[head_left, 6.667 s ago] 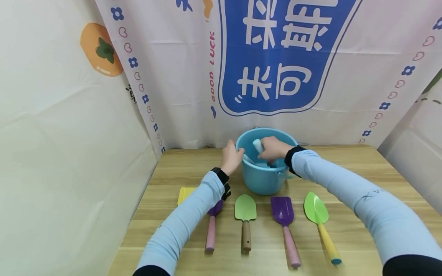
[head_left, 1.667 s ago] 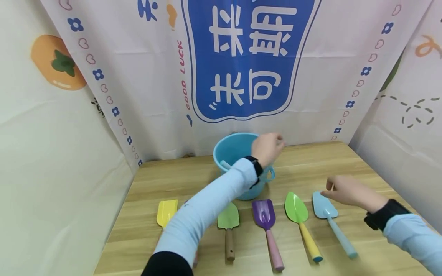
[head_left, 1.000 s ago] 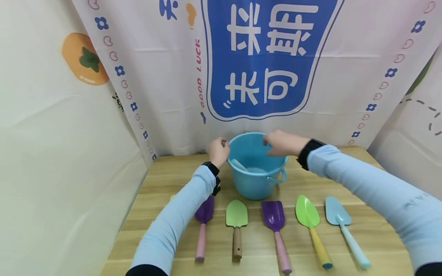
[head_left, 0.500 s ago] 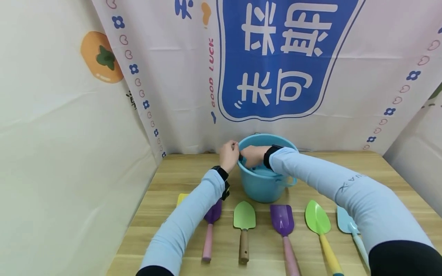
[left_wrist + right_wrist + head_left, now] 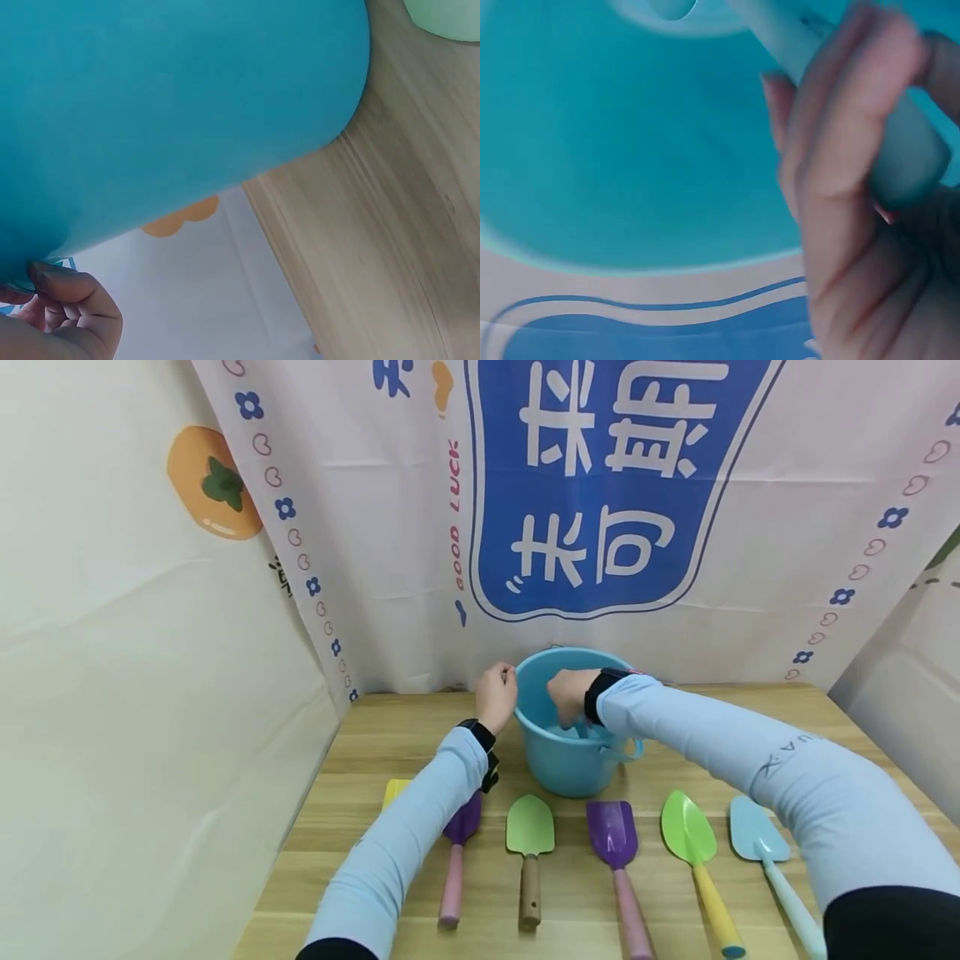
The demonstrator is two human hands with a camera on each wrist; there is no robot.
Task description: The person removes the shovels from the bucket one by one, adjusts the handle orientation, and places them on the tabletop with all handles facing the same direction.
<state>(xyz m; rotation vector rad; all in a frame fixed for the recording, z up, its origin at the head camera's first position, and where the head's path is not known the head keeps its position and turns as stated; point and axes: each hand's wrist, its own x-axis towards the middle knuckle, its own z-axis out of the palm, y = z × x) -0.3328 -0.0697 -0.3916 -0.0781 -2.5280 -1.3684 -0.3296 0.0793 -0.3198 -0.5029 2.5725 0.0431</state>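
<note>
A light blue bucket stands upright near the table's back edge. My left hand pinches its left rim; the left wrist view shows the thumb and fingers at that rim. My right hand reaches down inside the bucket. In the right wrist view its curled fingers grip the light blue handle of a tool whose head is hidden. To the right of the other tools on the table lies a light blue trowel, partly behind my right forearm.
In a row before the bucket lie a purple shovel with a pink handle, a green trowel, another purple shovel and a green-and-yellow trowel. A yellow blade shows past my left sleeve. A printed cloth hangs behind.
A light blue trowel now lies at the row's right end. My right hand left it, entered the bucket and took hold of another handle; my left hand came back to the left rim.
</note>
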